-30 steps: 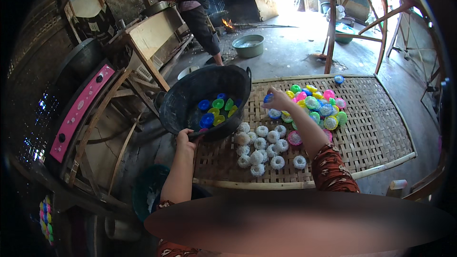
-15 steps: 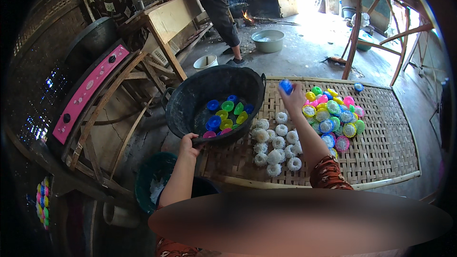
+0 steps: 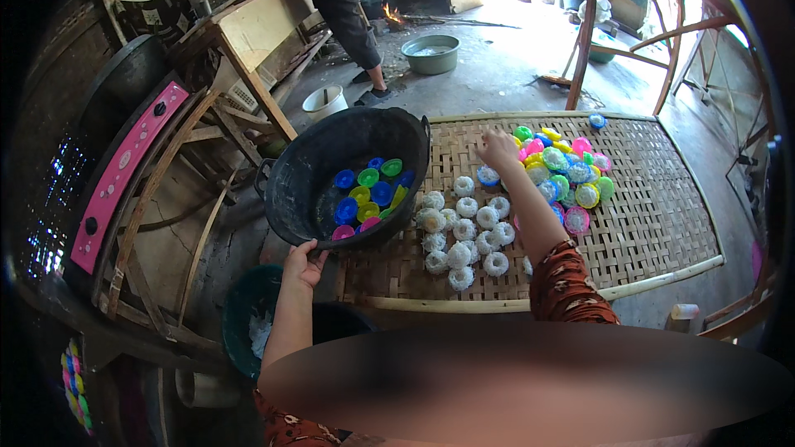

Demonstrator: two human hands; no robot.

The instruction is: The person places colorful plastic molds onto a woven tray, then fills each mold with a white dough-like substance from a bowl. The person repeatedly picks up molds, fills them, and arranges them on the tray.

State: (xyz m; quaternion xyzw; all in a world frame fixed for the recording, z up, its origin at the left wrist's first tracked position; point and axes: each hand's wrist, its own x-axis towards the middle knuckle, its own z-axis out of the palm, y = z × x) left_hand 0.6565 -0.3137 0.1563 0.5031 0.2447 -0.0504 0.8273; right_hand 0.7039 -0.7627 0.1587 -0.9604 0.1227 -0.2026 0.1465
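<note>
Head view: left hand (image 3: 305, 265), grip clamping black basin (image 3: 290, 190) by rim; coloured cups (image 3: 381, 193) lying inside; white rings (image 3: 465, 230) resting on woven worktop (image 3: 654, 228); right hand (image 3: 497, 149) hovering by filled cups (image 3: 587, 195), grip unclear; seemingly emptying cups, next move calling for sure pinch.

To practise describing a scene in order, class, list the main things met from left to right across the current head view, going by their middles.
Long pink panel with two black knobs → large black two-handled basin → cluster of white ring-shaped pieces → heap of small, round, multicoloured cups → small pale cylinder.
</note>
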